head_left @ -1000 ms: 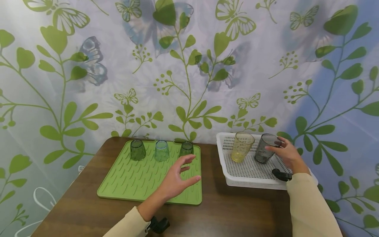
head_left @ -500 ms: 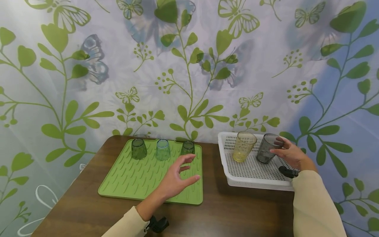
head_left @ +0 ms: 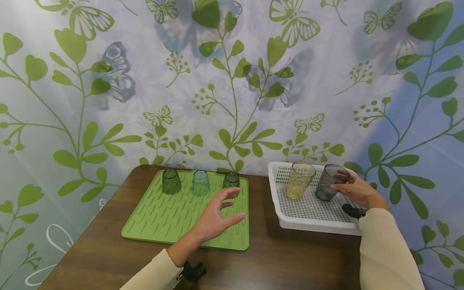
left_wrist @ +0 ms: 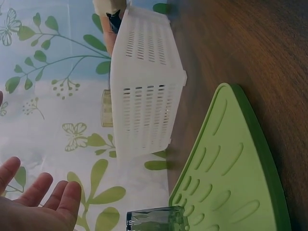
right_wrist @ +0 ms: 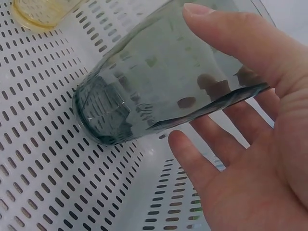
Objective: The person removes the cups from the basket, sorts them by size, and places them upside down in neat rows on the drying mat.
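My right hand [head_left: 359,192] holds a tall grey glass [head_left: 325,187] that stands upright in a white perforated basket [head_left: 319,225]. In the right wrist view the thumb [right_wrist: 226,31] lies along the near side of the grey glass, with fingers behind it. A tall yellow glass [head_left: 299,183] stands just left of it in the same basket. My left hand [head_left: 215,219] is over the right part of a green ribbed mat [head_left: 159,221], fingers spread and holding nothing. Behind its fingertips a small dark green glass [head_left: 231,180] is partly hidden.
Along the mat's back edge are another dark green glass [head_left: 171,183] and a light blue glass [head_left: 200,184]. A brown wooden table [head_left: 282,257] carries the mat and basket. A leaf-and-butterfly patterned cloth [head_left: 232,80] hangs right behind the table.
The right thumb has slid slightly down and right on the grey glass. The view has shifted a little. The left hand and the other glasses have kept their places.
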Available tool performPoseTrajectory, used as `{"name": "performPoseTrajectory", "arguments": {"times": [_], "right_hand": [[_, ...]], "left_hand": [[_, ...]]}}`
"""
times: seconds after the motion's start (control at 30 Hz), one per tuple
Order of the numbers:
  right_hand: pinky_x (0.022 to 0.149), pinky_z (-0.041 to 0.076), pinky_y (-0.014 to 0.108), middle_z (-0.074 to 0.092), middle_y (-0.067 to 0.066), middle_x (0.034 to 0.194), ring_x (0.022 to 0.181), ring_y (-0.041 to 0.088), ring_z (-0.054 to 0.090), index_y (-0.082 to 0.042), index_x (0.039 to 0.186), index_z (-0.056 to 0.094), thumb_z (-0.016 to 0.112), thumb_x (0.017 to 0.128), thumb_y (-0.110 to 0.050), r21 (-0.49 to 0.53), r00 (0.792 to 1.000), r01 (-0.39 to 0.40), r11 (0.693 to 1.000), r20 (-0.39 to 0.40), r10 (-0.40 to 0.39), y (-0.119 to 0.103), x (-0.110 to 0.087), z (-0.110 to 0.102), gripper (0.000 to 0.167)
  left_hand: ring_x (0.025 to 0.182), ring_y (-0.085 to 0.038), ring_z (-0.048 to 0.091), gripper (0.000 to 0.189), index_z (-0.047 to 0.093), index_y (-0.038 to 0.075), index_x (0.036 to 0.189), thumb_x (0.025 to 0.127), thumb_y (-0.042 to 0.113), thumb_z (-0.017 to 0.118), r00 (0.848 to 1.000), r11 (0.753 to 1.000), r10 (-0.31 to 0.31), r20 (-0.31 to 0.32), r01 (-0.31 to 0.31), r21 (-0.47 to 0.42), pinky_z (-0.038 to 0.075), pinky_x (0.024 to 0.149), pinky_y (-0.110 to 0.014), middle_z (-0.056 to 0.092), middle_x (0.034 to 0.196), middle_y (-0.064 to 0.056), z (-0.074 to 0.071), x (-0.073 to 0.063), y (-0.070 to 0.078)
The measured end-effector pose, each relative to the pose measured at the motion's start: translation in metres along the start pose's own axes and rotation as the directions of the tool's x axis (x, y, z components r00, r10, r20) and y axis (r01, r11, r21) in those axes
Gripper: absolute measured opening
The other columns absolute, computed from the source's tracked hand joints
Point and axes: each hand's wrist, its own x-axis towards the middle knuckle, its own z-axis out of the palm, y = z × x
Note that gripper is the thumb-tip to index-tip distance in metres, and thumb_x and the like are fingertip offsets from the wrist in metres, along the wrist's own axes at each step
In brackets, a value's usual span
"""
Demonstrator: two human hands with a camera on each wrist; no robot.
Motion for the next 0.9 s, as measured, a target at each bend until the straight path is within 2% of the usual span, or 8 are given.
{"name": "performPoseTrajectory", "arguments": {"times": [0.07, 0.13, 0.27, 0.33, 0.43, 0.53, 0.7, 0.9], "right_hand": [[0.123, 0.02, 0.067, 0.004, 0.026, 0.169, 0.116, -0.005, 0.05, -0.011, 0.166, -0.004, 0.072, 0.097, -0.02, -0.011, 1.0, 0.001, 1.0, -0.014, -0.001, 0.001, 0.0, 0.0, 0.103], [0.122, 0.022, 0.067, 0.006, 0.027, 0.168, 0.131, 0.013, 0.048, -0.011, 0.166, -0.003, 0.073, 0.097, -0.021, -0.026, 0.999, -0.001, 1.0, -0.036, 0.0, 0.001, -0.001, 0.001, 0.103], [0.122, 0.022, 0.067, 0.007, 0.026, 0.168, 0.151, 0.042, 0.021, -0.012, 0.166, -0.001, 0.072, 0.098, -0.023, -0.046, 0.998, 0.015, 0.999, -0.061, -0.018, -0.001, -0.003, 0.001, 0.101], [0.121, 0.024, 0.067, 0.015, 0.024, 0.166, 0.148, 0.037, 0.029, -0.012, 0.166, 0.002, 0.072, 0.098, -0.025, -0.068, 0.997, 0.031, 0.997, -0.072, -0.036, -0.002, -0.004, 0.0, 0.099], [0.12, 0.028, 0.065, 0.034, 0.007, 0.154, 0.131, 0.009, 0.045, -0.015, 0.166, 0.007, 0.073, 0.097, -0.028, -0.096, 0.994, 0.056, 0.994, -0.091, -0.065, -0.005, -0.008, -0.001, 0.096], [0.109, 0.043, 0.049, 0.041, -0.014, 0.139, 0.112, -0.011, 0.046, -0.017, 0.165, 0.015, 0.074, 0.096, -0.031, -0.166, 0.985, 0.097, 0.981, -0.124, -0.118, -0.009, -0.012, -0.001, 0.092], [0.086, 0.048, 0.015, 0.044, -0.015, 0.135, 0.109, -0.013, 0.05, -0.014, 0.163, 0.023, 0.075, 0.096, -0.027, -0.251, 0.961, 0.187, 0.95, -0.155, -0.23, -0.021, -0.021, 0.003, 0.085], [0.083, 0.048, 0.01, 0.046, -0.02, 0.131, 0.111, -0.011, 0.051, -0.014, 0.162, 0.026, 0.073, 0.097, -0.02, -0.291, 0.934, 0.279, 0.915, -0.141, -0.329, -0.035, -0.031, 0.01, 0.08]], "left_hand": [[0.136, -0.021, 0.051, 0.064, 0.049, 0.024, 0.147, 0.091, 0.024, 0.079, 1.0, 1.0, 0.007, 0.007, -0.007, 0.002, 0.047, 0.114, -0.045, 0.051, 0.148, 0.002, 0.0, 0.001, -0.001], [0.136, -0.021, 0.051, 0.063, 0.049, 0.025, 0.148, 0.092, 0.025, 0.079, 1.0, 1.0, 0.014, 0.01, -0.014, 0.007, 0.048, 0.114, -0.044, 0.051, 0.148, 0.001, 0.0, 0.001, -0.001], [0.135, -0.021, 0.051, 0.064, 0.049, 0.025, 0.148, 0.091, 0.024, 0.079, 1.0, 1.0, 0.02, 0.007, -0.02, 0.016, 0.048, 0.114, -0.044, 0.051, 0.148, 0.001, -0.002, 0.003, -0.003], [0.134, -0.022, 0.052, 0.064, 0.049, 0.025, 0.148, 0.091, 0.023, 0.079, 1.0, 1.0, 0.025, 0.005, -0.025, 0.018, 0.048, 0.114, -0.046, 0.052, 0.148, 0.0, -0.003, 0.005, -0.004], [0.132, -0.024, 0.053, 0.064, 0.049, 0.023, 0.148, 0.092, 0.022, 0.079, 0.999, 0.999, 0.032, 0.009, -0.032, 0.013, 0.048, 0.113, -0.048, 0.053, 0.146, -0.002, -0.006, 0.007, -0.005], [0.129, -0.025, 0.053, 0.063, 0.048, 0.02, 0.148, 0.092, 0.02, 0.078, 0.999, 0.999, 0.035, 0.015, -0.035, 0.007, 0.049, 0.112, -0.049, 0.053, 0.145, -0.005, -0.009, 0.011, -0.005], [0.13, -0.026, 0.053, 0.063, 0.047, 0.018, 0.15, 0.093, 0.017, 0.076, 0.999, 0.999, 0.026, 0.043, -0.025, -0.035, 0.047, 0.113, -0.05, 0.053, 0.146, -0.009, -0.017, 0.021, -0.005], [0.134, -0.028, 0.053, 0.063, 0.046, 0.02, 0.151, 0.094, 0.017, 0.075, 0.998, 0.999, 0.02, 0.065, -0.018, -0.045, 0.047, 0.114, -0.047, 0.051, 0.15, -0.009, -0.026, 0.032, -0.006]]}}
